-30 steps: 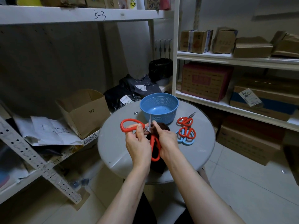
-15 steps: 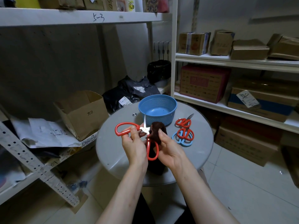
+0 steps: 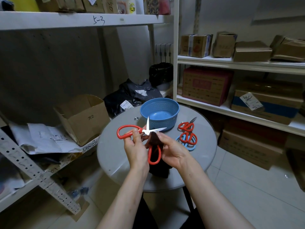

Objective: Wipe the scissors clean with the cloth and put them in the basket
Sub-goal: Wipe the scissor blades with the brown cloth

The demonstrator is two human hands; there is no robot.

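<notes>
Large red-handled scissors [image 3: 127,130] are held spread wide above the round grey table [image 3: 115,156], one blade pointing up, the other to the right. My left hand [image 3: 136,149] grips them near the pivot and left handle. My right hand [image 3: 173,150] holds a dark brown cloth [image 3: 155,140] against the pivot; the cloth hangs down past the lower handle. The blue basket [image 3: 171,107] stands empty at the table's far side, just behind the blades.
Two smaller red scissors [image 3: 186,126] [image 3: 189,138] and a blue-handled pair [image 3: 189,147] lie on the table right of my hands. An open cardboard box [image 3: 82,118] sits on the low left shelf. Shelves with boxes [image 3: 206,85] line the right wall.
The right blade has come clear of the cloth, which my right hand has drawn back from the blades to the pivot. Both hands have shifted slightly left.
</notes>
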